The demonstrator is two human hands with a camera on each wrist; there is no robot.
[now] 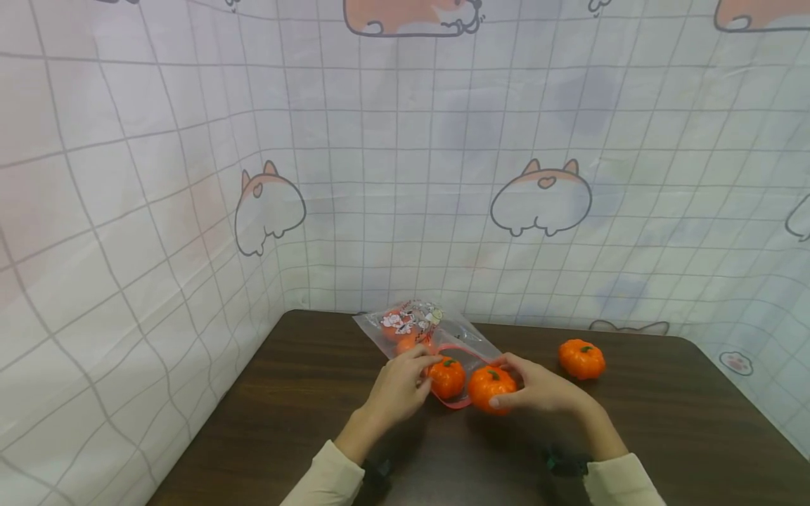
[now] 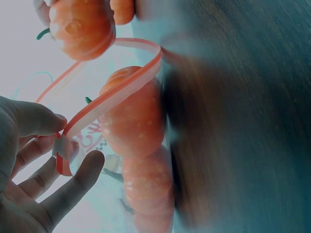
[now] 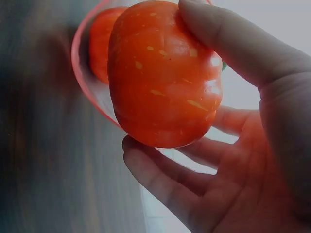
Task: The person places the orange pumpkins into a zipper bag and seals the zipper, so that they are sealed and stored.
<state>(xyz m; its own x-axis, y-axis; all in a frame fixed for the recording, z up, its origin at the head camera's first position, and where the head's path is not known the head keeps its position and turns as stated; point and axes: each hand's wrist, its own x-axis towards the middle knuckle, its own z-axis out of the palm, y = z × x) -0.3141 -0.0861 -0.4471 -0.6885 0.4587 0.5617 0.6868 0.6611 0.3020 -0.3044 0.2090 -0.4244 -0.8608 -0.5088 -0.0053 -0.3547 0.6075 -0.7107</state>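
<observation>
On the dark wood-grain worktop [image 1: 291,407] lies a clear zip bag [image 1: 471,341], its mouth between the hands; the step looks like loading, so that mouth should stay wide. The left hand [image 1: 401,383] has a narrow pinch on the red rim [image 2: 114,92], best held up off the wood. The right hand's [image 1: 541,386] grip spreads around a miniature pumpkin [image 1: 490,388] just at the mouth; clear the rim fully before releasing. A loose pumpkin [image 1: 581,358] sits farther right; three bagged pumpkins [image 1: 447,378] lie inside. Avoid dragging the small slider [image 2: 60,145] along.
</observation>
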